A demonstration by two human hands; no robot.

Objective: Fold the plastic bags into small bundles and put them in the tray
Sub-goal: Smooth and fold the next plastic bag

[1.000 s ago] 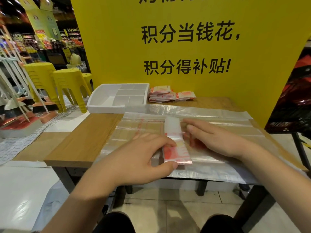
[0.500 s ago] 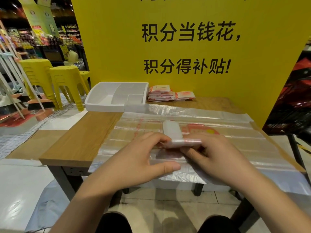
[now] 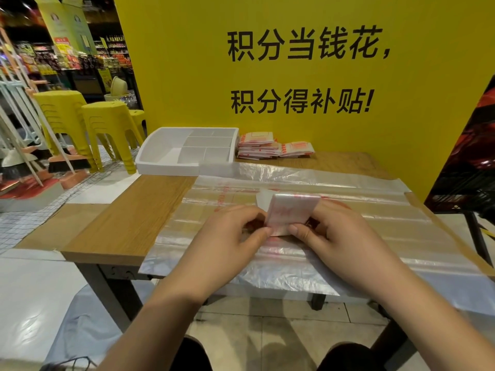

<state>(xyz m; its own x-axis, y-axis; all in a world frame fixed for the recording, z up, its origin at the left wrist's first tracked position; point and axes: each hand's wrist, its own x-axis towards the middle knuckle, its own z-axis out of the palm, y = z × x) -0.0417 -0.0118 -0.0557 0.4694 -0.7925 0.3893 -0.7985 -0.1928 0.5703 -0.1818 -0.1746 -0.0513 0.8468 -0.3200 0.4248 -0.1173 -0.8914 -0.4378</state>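
A folded plastic bag [image 3: 290, 212], translucent with red print, sits at the centre of the frame as a narrow bundle lifted slightly off the sheets beneath it. The left hand [image 3: 230, 236] pinches its left lower edge between thumb and curled fingers; the right hand [image 3: 332, 236] pinches the right side, thumb on the near corner and fingers tucked behind. A white flap of the bag pokes out at the upper left of the bundle.

Under the hands lies a spread of flat plastic bags [image 3: 375, 226], clear with faint red lettering, covering the right and middle of the wooden worktop [image 3: 128, 223] and hanging over its near edge. At the far side of the worktop, above and left of the hands, stands a white tray [image 3: 150, 159] with several compartments; no bundle shows inside it. Just to the right of the tray rests a stack of folded bundles [image 3: 270, 149] with red print, against a yellow wall [image 3: 187, 76] bearing large black characters.

In the upper left of the frame are yellow stools [image 3: 107, 129], brooms [image 3: 61, 162] on the floor, and shop shelves behind
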